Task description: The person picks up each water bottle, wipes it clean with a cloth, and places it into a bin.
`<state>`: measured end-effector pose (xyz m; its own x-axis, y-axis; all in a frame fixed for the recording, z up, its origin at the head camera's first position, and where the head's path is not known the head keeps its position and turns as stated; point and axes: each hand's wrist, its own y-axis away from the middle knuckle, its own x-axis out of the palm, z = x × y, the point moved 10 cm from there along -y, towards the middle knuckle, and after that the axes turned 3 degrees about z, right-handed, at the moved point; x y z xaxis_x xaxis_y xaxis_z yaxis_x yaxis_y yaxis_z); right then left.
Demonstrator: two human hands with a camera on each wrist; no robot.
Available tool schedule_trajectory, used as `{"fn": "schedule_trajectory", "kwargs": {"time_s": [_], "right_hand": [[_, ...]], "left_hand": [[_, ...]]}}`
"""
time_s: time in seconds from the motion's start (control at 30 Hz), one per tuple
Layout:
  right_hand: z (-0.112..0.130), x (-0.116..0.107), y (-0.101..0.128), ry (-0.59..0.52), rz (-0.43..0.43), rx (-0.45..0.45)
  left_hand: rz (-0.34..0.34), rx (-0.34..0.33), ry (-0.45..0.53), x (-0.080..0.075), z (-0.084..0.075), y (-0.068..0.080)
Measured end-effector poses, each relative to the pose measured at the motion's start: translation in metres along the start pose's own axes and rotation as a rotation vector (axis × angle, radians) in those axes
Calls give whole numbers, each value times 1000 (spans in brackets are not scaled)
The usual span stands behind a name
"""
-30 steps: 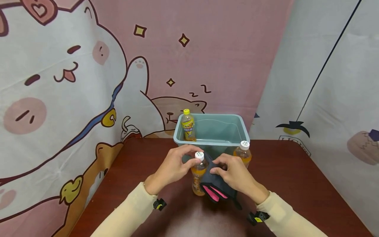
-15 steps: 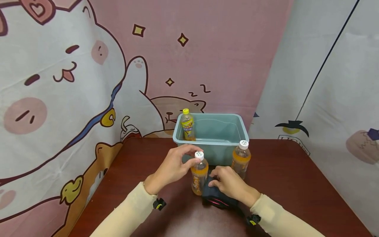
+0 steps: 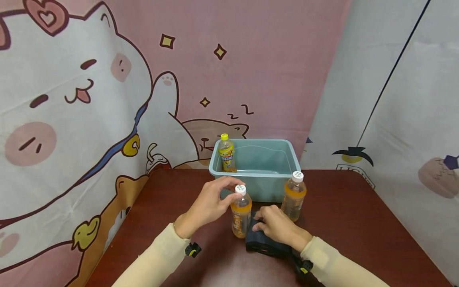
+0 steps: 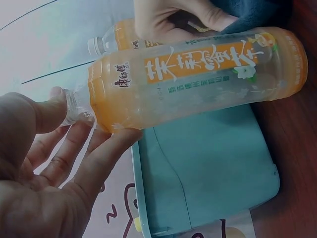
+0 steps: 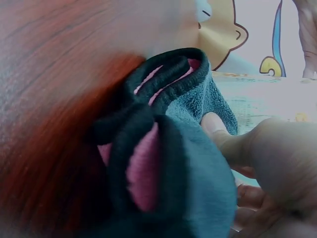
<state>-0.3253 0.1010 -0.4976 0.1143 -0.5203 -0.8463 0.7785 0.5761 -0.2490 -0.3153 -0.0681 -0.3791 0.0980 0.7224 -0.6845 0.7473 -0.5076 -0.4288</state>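
The left hand (image 3: 209,203) has its fingers (image 4: 106,153) pinched on the white cap and neck of the bottle (image 3: 241,213), which stands upright on the worktop (image 3: 358,223) just in front of the tub (image 3: 256,169), long axis vertical, cap up. The right hand (image 3: 277,227) presses a dark cloth (image 3: 263,243) against the bottle's base, fingers curled into the fabric. Held only at the top, the bottle could tip or skid if the cloth pushes sideways, and might knock the second bottle (image 3: 294,196) near the tub's right corner.
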Motion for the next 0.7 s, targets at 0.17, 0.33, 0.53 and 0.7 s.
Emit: {"fn": "schedule_trajectory", "kwargs": {"time_s": [0.17,0.33,0.53,0.7], "right_hand": [[8,-14,0,-31,-52,-16],[18,-36,0,-43,-122,-25],[29,-58,1,-50,-190,-26],[36,-74,1,-68,-248,-29]], "left_hand": [[-1,-8,-3,0,1,1],[-10,2,-17,-2,-1,0],[-7,6,-28,-1,-2,1],[-12,3,-28,-2,0,3]]}}
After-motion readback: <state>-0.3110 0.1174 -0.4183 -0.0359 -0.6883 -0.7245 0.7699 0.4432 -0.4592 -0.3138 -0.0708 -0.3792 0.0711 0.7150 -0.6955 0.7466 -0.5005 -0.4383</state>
